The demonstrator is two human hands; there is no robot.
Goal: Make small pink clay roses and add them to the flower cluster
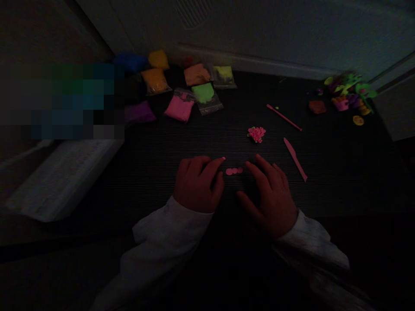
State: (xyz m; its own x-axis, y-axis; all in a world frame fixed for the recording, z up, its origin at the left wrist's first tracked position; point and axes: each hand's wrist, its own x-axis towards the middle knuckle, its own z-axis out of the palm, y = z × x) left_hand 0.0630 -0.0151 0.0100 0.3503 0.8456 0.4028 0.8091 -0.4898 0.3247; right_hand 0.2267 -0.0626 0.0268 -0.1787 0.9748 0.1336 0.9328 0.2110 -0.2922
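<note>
Pale wall panels (259, 39) in dim light rise behind a dark, finely ridged worktop (155, 142), whose far edge runs along them; its right edge slants away and its near edge fades into shadow by the wrists. At left lies a long whitish block (71, 172), a pixelated patch covering its far end.

Low over the front of the worktop, the left hand (197, 181) and right hand (272, 194) are apart, both open: fingers bent on the left, spread on the right, thumbs away from the forefingers. Ridged surface separates them from the bags (180, 106) of coloured material grouped toward the wall, where any print is too dark to read.

Small coloured shapes (354, 101) crowd the far right corner. Nearer, a pink knife (294, 157) lies just beyond the right hand, with a thin pink rod (285, 118) farther back. Left of the rod sits a pink petalled cluster (256, 134); a reddish lump (317, 107) is near the coloured shapes. Between the hands lie three pink discs (234, 171) in a touching row. Smallest, a pink bit (223, 158) shows at the left forefinger's tip.
</note>
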